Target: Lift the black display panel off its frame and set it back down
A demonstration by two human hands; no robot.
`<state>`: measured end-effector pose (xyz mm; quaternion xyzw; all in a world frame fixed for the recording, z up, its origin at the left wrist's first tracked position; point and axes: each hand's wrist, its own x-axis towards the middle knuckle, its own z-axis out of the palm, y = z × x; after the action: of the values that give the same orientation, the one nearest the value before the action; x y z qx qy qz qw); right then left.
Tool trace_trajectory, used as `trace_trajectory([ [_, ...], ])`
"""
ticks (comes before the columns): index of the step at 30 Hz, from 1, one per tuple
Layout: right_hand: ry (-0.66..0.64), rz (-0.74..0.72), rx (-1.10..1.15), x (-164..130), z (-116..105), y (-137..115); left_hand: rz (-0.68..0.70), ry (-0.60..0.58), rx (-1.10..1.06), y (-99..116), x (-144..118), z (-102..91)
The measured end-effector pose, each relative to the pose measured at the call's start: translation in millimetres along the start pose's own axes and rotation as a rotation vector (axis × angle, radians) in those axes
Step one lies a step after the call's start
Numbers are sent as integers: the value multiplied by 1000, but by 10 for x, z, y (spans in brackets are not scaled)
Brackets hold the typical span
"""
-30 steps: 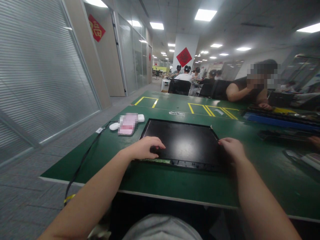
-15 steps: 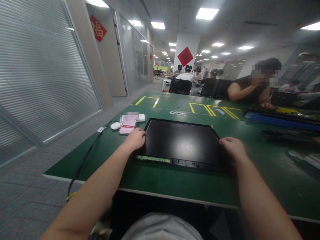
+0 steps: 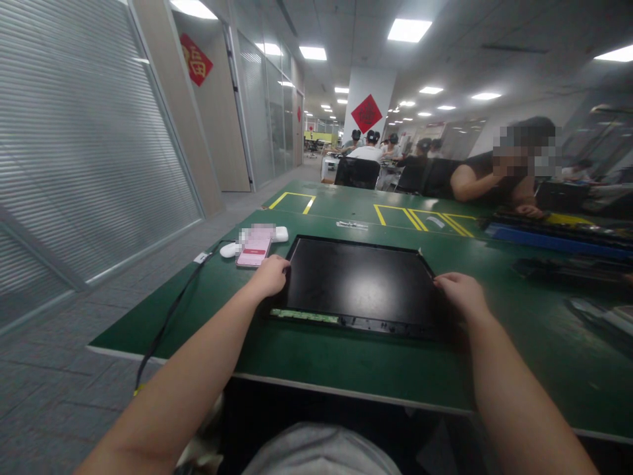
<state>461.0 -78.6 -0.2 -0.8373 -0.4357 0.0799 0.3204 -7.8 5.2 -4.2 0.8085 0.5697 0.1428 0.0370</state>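
Observation:
A black LCD screen panel [image 3: 363,280] lies on the green table in front of me, its surface reflecting a ceiling light. Along its near edge runs a green circuit strip [image 3: 305,316] on the left half, with a dark strip beside it. My left hand [image 3: 271,275] is closed on the panel's left edge, thumb and fingers pinching it. On the opposite side my right hand [image 3: 462,293] pinches the right edge near its upper part. The undersides of the fingers are hidden on both hands.
A phone [image 3: 254,247] and white devices [image 3: 279,233] lie beyond my left hand, with a black cable [image 3: 173,310] running off the table's left edge. Yellow tape marks [image 3: 390,215] line the far side. At right, a person [image 3: 494,178] sits by a blue tray [image 3: 554,239] and dark parts.
Almost nothing differs. Both hands stay on the panel's side edges, and the whole view has shifted very slightly.

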Motion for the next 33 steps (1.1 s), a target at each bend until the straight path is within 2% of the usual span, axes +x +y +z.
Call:
trace_trajectory([
  [9,-18,11,-19,-54,-37,-65,4,11,-9,10,-11,-8],
  [19,-18,-12,-29,11,11,16,27,73,-59,71,-54,-89],
  [25,-32,-22,-17,60,63,84,-115,32,-176,111,-89,-92],
  [33,-32,-23,-1,51,55,68,-169,85,-306,107,-82,-117],
])
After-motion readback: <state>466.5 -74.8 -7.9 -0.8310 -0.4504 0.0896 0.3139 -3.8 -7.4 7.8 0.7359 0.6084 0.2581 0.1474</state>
